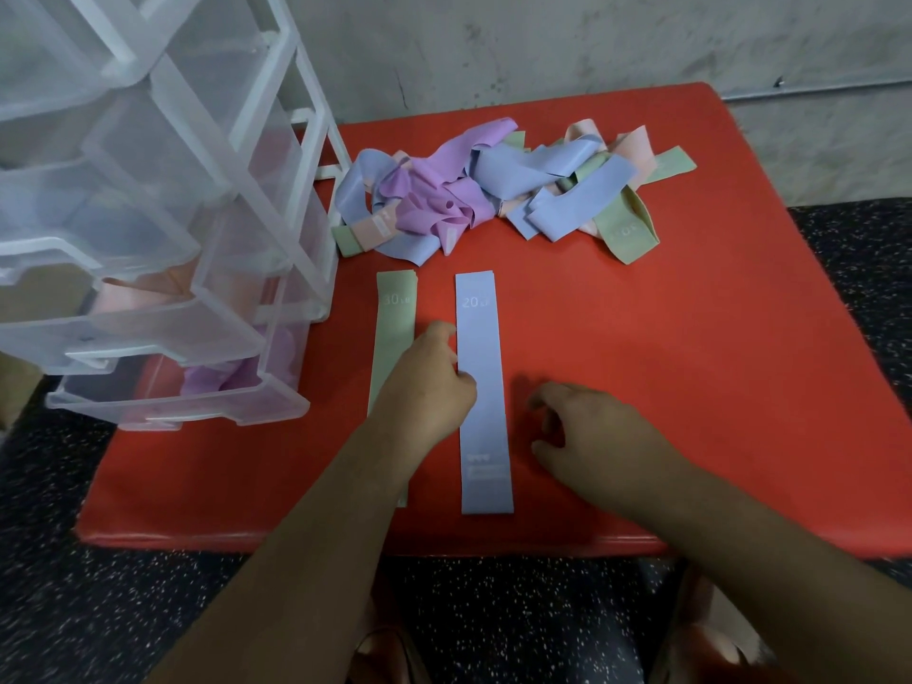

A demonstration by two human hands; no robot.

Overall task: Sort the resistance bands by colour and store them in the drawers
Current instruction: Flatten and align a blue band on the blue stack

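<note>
I am watching the left hand [425,387] lying over the green band [392,330], fingers curling at the blue band [482,417] edge, grip unclear. The right hand [599,439] is hanging loose and empty, just right of it. The tangled pile of bands [486,190] is lying beyond both hands.

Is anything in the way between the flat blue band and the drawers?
Yes. The flat green band and the left hand lie between the blue band and the drawer unit.

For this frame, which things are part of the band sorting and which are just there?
Job: tangled band pile; flat green band; flat blue band; drawer unit; left hand; right hand.
Just there: red table; speckled floor; wall.
</note>
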